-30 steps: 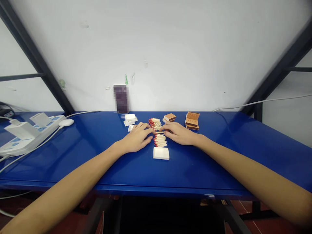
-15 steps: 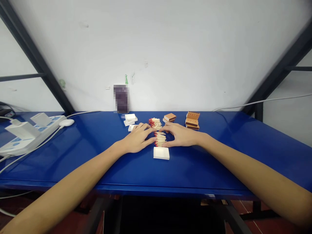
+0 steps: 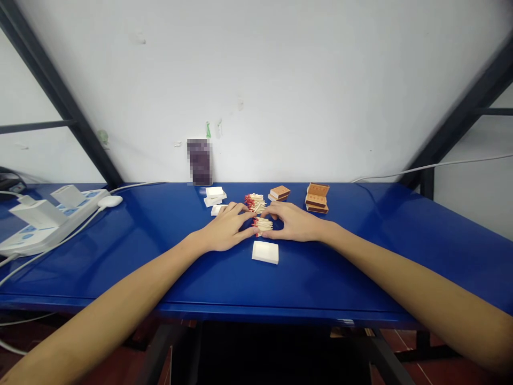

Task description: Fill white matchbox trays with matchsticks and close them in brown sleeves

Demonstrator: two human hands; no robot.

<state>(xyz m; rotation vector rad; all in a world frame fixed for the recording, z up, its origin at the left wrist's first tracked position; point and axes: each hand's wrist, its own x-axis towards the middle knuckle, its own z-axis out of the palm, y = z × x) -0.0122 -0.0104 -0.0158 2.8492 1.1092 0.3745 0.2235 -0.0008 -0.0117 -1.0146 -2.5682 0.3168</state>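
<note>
Red-tipped matches lie in two bunches on the blue table (image 3: 140, 240). Between my hands is the nearer bunch of matches (image 3: 263, 225). My left hand (image 3: 226, 227) has thumb and forefinger at its red-headed side. From the opposite side, my right hand (image 3: 298, 222) curves thumb and fingers around the plain stick ends. Just beyond sits the farther bunch of matches (image 3: 255, 203), a few sticks lying askew on it. A white matchbox tray (image 3: 265, 252) rests on the near side of the hands, its inside facing up.
White matchbox trays (image 3: 214, 194) are at the back left, one partly behind my left hand. Brown matchbox sleeves (image 3: 316, 200) stand stacked at the back right, near another matchbox pile (image 3: 279, 192). A white power strip (image 3: 84, 211) with cables occupies the left. A pixelated dark rectangle (image 3: 199, 163) is by the wall.
The nearer bunch of matches has been squeezed narrower from front to back. My right thumb has moved away from me, toward its fingers; my left hand has hardly moved.
</note>
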